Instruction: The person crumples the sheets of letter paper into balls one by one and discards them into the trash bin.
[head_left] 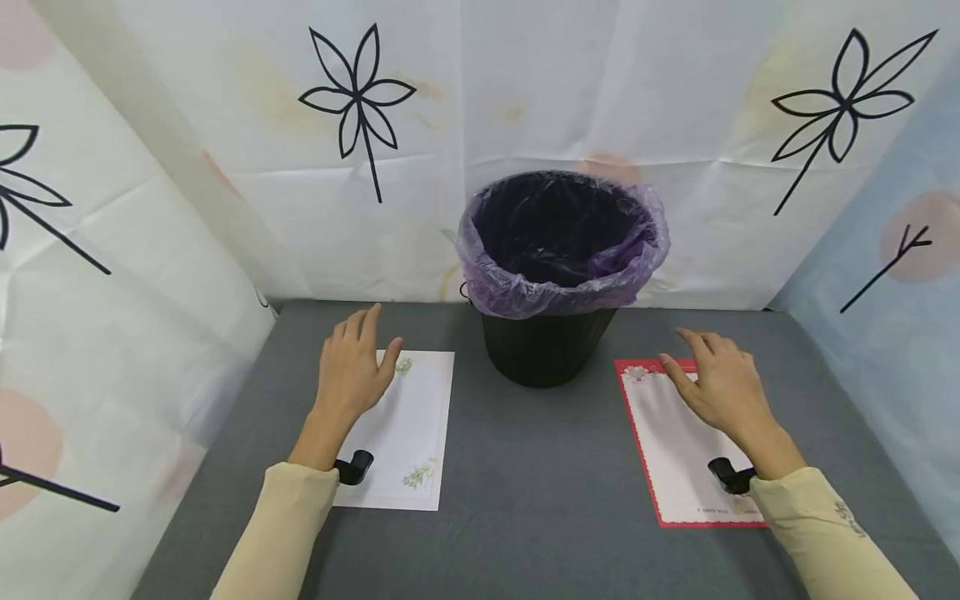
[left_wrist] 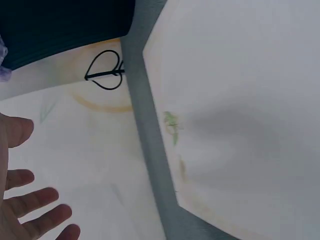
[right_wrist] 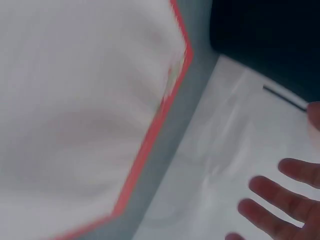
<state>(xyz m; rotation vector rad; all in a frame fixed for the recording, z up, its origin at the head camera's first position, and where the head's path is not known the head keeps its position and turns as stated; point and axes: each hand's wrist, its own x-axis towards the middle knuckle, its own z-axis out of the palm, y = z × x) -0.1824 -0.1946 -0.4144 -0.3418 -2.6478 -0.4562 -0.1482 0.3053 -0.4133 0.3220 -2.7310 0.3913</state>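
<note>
On the left, a white sheet of paper with small green leaf prints lies flat on the table. My left hand hovers over its far left part with fingers extended and thumb apart, holding nothing. A red-bordered sheet with flower prints lies to the right. Above its far edge is my right hand, fingers spread loosely and nothing in them. In the left wrist view the white sheet fills the right side, past the left fingers. The right wrist view has the red-bordered sheet and the right fingers.
Between the sheets, at the back of the grey table, stands a black bin lined with a purple plastic bag. White fabric with black leaf drawings hangs behind and along both sides. Each wrist carries a small black camera mount.
</note>
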